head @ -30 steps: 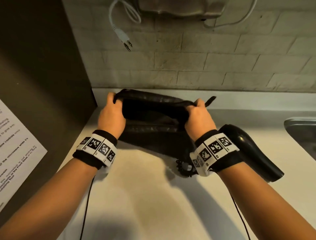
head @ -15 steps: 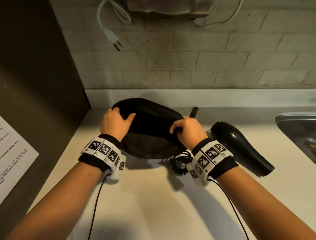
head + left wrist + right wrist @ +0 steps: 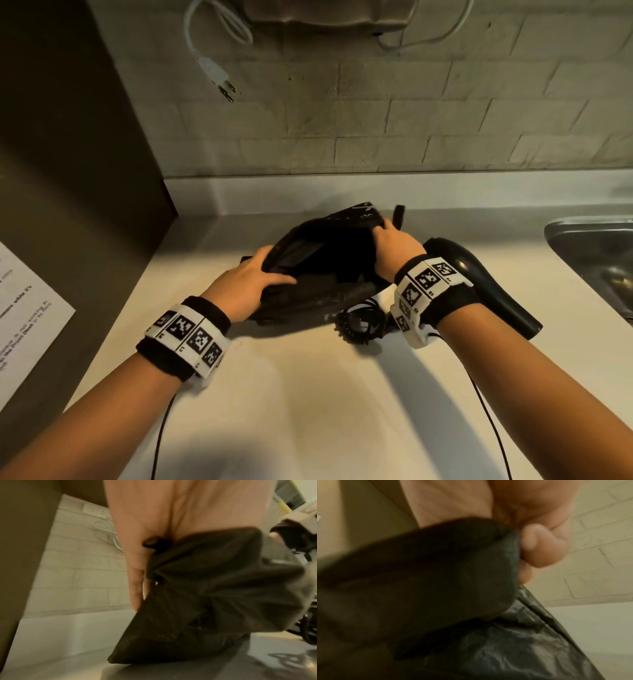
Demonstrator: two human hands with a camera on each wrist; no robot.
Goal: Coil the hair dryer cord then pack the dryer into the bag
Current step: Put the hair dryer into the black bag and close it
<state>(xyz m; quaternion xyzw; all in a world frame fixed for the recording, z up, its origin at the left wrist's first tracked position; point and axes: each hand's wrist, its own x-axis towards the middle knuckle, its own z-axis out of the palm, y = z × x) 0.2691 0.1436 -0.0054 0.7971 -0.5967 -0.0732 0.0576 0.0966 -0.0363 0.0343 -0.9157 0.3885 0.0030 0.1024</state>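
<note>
Hands (image 3: 251, 281) (image 3: 394, 246) grip the bag (image 3: 322, 270) rim — mouth held apart.

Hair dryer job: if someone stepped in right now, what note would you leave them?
Left hand grips the near left rim of the black bag; right hand grips its far right rim, spreading the mouth.
Hair dryer lies on the counter right of the bag, coiled cord beside it.
Done: cord coiled, bag opened.
Left: put the dryer and cord inside.
</note>
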